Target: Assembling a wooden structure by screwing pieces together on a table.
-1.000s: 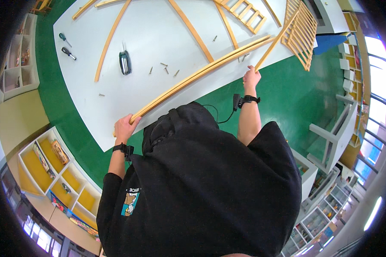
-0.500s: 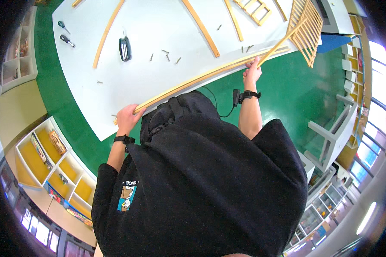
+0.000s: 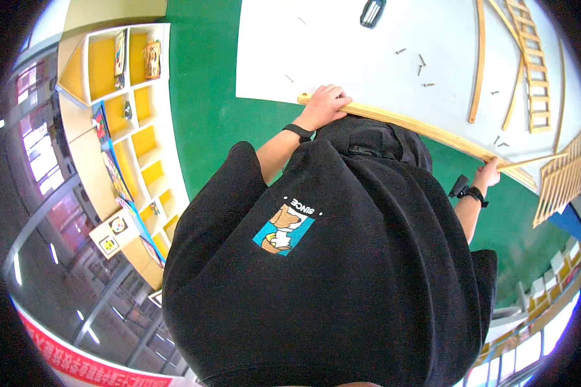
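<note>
Long pale wooden strips [image 3: 419, 128] lie side by side along the near edge of the white tabletop [image 3: 361, 71]. My left hand [image 3: 325, 106] is closed over their left end, fingers on top. Near their right end my right hand [image 3: 489, 173] is closed on the strips, its fingers partly hidden. A thinner strip [image 3: 536, 160] runs from beside my right hand toward a slatted wooden rack [image 3: 557, 184] at the far right. Several screws [image 3: 421, 61] lie loose beyond the strips.
A black folding tool set [image 3: 372, 13] sits farther back. On the right lie a ladder-like wooden frame [image 3: 537, 84] and a long wooden slat [image 3: 478, 71]. A black bag [image 3: 368, 138] hangs at my waist against the table edge. White-and-yellow shelving [image 3: 169, 97] stands on the left.
The view has swung left, so the table and both hands appear farther right. Both hands keep hold of the strips, which stay along the table edge.
</note>
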Motion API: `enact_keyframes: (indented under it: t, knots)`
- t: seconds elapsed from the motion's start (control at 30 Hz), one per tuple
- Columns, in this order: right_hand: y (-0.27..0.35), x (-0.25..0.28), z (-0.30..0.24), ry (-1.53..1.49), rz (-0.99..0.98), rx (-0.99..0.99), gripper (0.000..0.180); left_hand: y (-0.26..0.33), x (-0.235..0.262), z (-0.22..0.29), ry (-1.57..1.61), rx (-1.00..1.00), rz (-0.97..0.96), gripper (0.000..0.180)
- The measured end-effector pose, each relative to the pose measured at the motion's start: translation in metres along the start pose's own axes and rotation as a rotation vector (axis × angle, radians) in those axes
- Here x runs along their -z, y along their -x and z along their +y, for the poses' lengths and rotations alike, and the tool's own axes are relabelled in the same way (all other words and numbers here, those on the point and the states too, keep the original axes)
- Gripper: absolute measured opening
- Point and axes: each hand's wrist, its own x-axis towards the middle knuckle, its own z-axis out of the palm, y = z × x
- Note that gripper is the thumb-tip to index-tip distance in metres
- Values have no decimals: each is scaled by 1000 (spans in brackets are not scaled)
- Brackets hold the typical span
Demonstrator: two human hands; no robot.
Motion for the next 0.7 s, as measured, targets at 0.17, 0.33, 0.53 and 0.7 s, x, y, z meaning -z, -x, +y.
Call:
enact_keyframes:
  t: [0.17, 0.33, 0.53, 0.7]
  knots:
    - [9, -7, 0, 168, 43, 24, 45, 10, 0, -8, -33, 82, 124, 38]
    - [28, -18, -12, 119, -15, -13, 45, 32, 24, -12, -90, 181, 258, 40]
    - [27, -15, -16, 71, -15, -10, 42, 81, 55, -49, -176, 415, 352, 36]
    - [27, -15, -14, 78, -41, -21, 42, 70, 48, -73, 131, 651, 439, 26]
